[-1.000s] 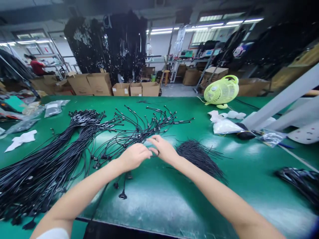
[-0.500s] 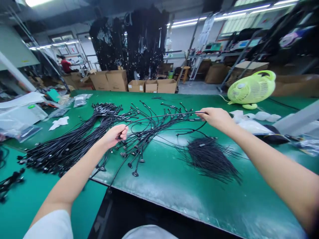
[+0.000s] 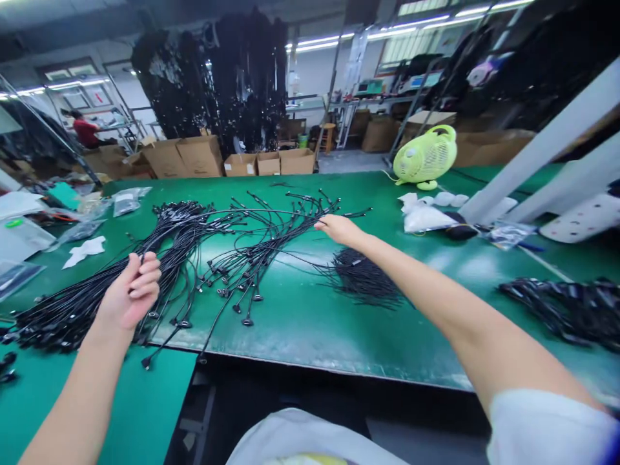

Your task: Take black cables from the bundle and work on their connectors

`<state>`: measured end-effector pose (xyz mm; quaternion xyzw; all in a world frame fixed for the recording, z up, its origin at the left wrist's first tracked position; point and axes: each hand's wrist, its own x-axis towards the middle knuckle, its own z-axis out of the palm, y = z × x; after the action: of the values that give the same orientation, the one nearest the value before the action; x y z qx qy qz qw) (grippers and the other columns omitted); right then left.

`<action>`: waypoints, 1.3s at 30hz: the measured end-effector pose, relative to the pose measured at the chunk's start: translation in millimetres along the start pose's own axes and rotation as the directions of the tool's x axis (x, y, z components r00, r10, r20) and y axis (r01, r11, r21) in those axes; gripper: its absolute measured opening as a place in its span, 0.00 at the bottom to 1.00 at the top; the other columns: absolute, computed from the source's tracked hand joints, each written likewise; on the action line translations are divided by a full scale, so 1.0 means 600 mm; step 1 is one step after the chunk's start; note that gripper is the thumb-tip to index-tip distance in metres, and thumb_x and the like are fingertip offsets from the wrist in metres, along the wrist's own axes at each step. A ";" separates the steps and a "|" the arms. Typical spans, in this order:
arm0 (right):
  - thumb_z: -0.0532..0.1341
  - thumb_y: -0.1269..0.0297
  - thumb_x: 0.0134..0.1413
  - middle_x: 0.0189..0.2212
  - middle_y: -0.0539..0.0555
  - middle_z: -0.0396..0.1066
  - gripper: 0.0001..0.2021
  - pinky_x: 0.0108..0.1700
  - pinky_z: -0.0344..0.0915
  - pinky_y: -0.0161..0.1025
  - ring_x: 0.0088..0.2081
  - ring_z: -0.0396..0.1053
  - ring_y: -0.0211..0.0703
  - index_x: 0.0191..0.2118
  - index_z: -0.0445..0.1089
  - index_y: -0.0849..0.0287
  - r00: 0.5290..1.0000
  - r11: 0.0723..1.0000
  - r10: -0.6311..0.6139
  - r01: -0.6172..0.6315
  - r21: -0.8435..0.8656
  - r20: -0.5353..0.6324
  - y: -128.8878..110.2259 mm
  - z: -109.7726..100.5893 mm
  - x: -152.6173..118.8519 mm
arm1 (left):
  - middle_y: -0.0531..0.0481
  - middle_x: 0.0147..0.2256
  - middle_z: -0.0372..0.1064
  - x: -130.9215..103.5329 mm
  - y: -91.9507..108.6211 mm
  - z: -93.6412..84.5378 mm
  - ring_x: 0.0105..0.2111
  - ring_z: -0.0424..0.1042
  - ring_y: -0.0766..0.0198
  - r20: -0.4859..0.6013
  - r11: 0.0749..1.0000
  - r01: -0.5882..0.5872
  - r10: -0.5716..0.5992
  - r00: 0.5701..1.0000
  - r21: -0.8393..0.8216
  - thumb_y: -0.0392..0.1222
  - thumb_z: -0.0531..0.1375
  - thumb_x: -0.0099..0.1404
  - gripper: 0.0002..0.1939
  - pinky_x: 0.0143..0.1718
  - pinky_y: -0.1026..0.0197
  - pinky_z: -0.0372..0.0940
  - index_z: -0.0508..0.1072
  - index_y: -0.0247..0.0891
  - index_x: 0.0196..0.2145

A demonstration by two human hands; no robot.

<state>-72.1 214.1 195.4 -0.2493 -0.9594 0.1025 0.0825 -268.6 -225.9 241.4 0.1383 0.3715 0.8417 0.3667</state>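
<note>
Over the big bundle of black cables (image 3: 111, 278) at the left, my left hand (image 3: 133, 290) is closed, pinching a black cable near its fingertips. That cable arches right toward my right hand (image 3: 336, 229), whose fingers are closed on it at the far side of a looser cable group (image 3: 261, 252). Connectors of this group point toward the near table edge. A pile of short thin black strands (image 3: 368, 278) lies just below my right forearm.
A green fan (image 3: 426, 157) stands at the back right of the green table (image 3: 300, 336). White bags (image 3: 426, 216), a grey post (image 3: 547, 135) and black packets (image 3: 566, 310) are at the right. Plastic bags and white paper (image 3: 84, 250) lie left. A person in red sits far off.
The view has turned right. My left hand has moved left and nearer, over the big bundle. My right hand has moved left, above the loose cables. Both still hold the cable.
</note>
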 end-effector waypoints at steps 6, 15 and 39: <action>0.59 0.58 0.61 0.31 0.58 0.74 0.10 0.31 0.54 0.35 0.32 0.70 0.45 0.39 0.70 0.60 0.977 0.984 -0.170 0.174 -0.023 0.132 -0.179 0.040 -0.094 | 0.45 0.40 0.69 -0.027 -0.084 0.021 0.41 0.70 0.61 0.162 0.348 -0.331 0.435 0.886 0.877 0.45 0.55 0.69 0.11 0.41 0.62 0.68 0.75 0.37 0.38; 0.53 0.52 0.64 0.34 0.54 0.73 0.15 0.30 0.53 0.36 0.34 0.69 0.43 0.34 0.70 0.57 0.909 0.906 -0.417 0.415 -0.086 -0.008 -0.178 0.003 -0.158 | 0.57 0.18 0.56 -0.075 -0.219 0.044 0.21 0.62 0.66 0.287 0.646 0.007 -0.348 0.892 0.764 0.52 0.52 0.70 0.18 0.31 0.61 0.64 0.73 0.35 0.40; 0.64 0.47 0.53 0.36 0.53 0.67 0.19 0.41 0.61 0.36 0.37 0.65 0.40 0.38 0.68 0.60 0.957 0.466 -0.104 0.288 0.836 -0.271 -0.180 0.097 -0.274 | 0.58 0.20 0.55 -0.077 -0.317 0.111 0.20 0.55 0.69 0.341 0.874 0.098 -0.286 0.896 0.475 0.55 0.57 0.67 0.17 0.25 0.63 0.54 0.67 0.36 0.33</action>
<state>7.3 31.4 147.3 -0.0696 -0.7865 0.5382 0.2950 -105.1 -137.7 150.6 0.3494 0.4833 0.6457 0.4768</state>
